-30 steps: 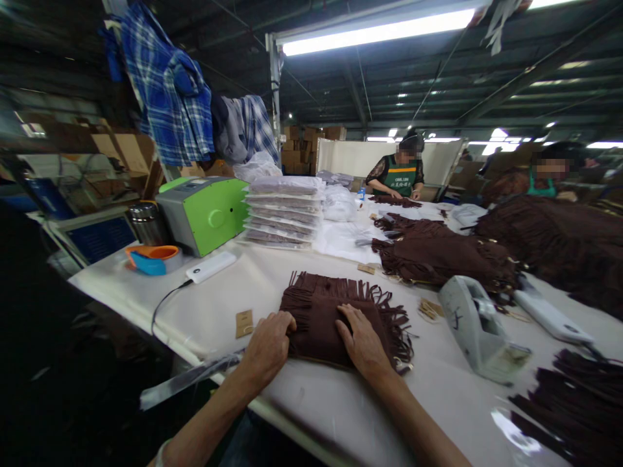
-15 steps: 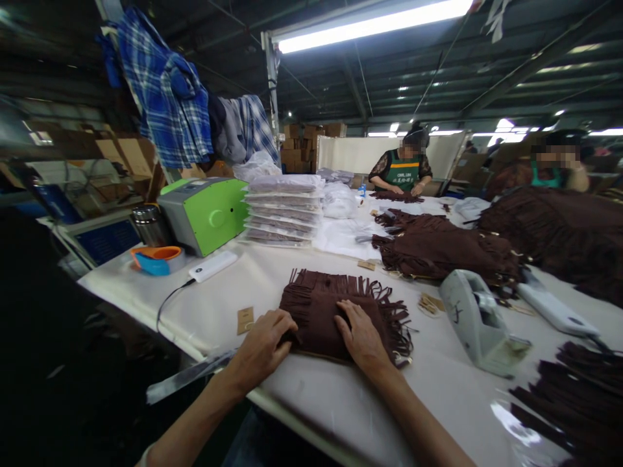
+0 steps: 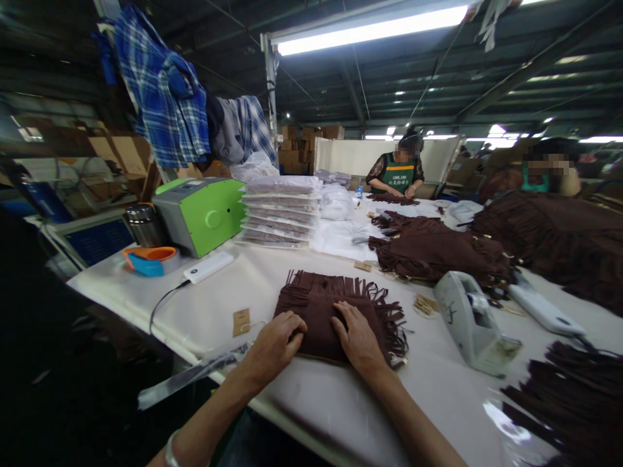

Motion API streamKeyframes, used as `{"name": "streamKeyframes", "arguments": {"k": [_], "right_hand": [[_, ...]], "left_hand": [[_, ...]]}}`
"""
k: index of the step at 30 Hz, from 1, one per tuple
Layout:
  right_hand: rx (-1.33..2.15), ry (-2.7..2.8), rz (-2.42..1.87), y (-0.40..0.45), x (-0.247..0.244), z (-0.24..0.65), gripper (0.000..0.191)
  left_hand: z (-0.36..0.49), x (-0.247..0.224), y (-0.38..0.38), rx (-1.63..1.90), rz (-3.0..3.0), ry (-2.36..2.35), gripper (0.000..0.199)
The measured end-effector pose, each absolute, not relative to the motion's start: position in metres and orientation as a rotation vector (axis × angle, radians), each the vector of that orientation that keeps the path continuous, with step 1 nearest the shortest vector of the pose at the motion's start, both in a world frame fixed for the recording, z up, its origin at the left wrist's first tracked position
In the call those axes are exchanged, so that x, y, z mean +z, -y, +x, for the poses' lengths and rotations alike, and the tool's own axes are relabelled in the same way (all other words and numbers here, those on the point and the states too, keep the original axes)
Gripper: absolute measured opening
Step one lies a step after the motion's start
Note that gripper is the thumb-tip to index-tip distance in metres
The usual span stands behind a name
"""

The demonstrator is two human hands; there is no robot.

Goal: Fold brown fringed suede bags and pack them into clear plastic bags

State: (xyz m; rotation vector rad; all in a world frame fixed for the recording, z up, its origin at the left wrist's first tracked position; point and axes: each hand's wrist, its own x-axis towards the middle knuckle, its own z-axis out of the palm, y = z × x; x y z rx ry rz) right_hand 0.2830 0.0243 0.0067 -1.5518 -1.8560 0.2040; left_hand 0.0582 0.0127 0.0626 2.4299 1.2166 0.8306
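A dark brown fringed bag (image 3: 316,324) lies flat on the white-covered table in front of me. Strips of fringe hang off its left, far and right sides, and small gold-coloured metal parts show at its near right corner. My right hand (image 3: 359,337) rests open on the bag's middle, fingers stretched out. At the near left edge, my left hand (image 3: 278,340) has its fingers bent and thumb drawn in, closed on the bag's edge; the fingertips are partly hidden. A brown paper tag (image 3: 241,322) with a pale string lies just left of that hand.
A tape dispenser (image 3: 474,324) stands to the right, near more brown fringed bags (image 3: 438,250). Behind are stacked plastic-wrapped packs (image 3: 280,214) and a green-grey machine (image 3: 202,214). A clear plastic strip (image 3: 189,376) overhangs the front edge. Two co-workers sit across the table.
My left hand has shifted slightly right and farther onto the bag's edge. The right hand stays on the bag. The whole view has moved a little.
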Motion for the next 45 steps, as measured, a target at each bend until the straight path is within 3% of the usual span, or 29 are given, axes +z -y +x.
{"name": "streamKeyframes", "arguments": {"k": [5, 10, 13, 18, 27, 30, 35, 40, 45], "right_hand": [[0.231, 1.835, -1.531, -0.024, 0.007, 0.283, 0.037], [0.312, 1.781, -1.491, -0.023, 0.013, 0.28, 0.036], [0.292, 1.772, -1.525, -0.017, 0.022, 0.278, 0.035], [0.324, 1.757, -1.531, -0.017, 0.029, 0.277, 0.035], [0.644, 1.36, -1.331, -0.016, 0.052, 0.311, 0.027], [0.704, 1.073, -1.329, 0.002, 0.058, 0.353, 0.04], [0.792, 0.7, -1.363, 0.059, 0.039, 0.407, 0.049], [0.926, 0.489, -1.287, 0.101, 0.023, 0.4, 0.052], [1.317, 0.239, -1.029, 0.111, 0.026, 0.371, 0.043]], "left_hand": [[0.044, 0.07, -0.033, 1.062, 2.354, -1.382, 0.029], [0.059, 0.05, -0.082, 0.537, 2.492, -1.635, 0.059], [0.073, 0.031, -0.091, 0.301, 2.57, -1.569, 0.062], [0.082, 0.009, -0.097, 0.263, 2.727, -1.499, 0.068], [0.138, 0.042, -0.05, 0.404, 3.0, -1.045, 0.075], [0.167, 0.049, -0.027, 0.398, 3.052, -0.842, 0.069], [0.208, 0.054, -0.004, 0.203, 3.067, -0.791, 0.026], [0.222, 0.053, 0.001, 0.154, 3.106, -0.771, 0.022], [0.212, 0.063, -0.005, 0.217, 3.121, -0.718, 0.021]]}}
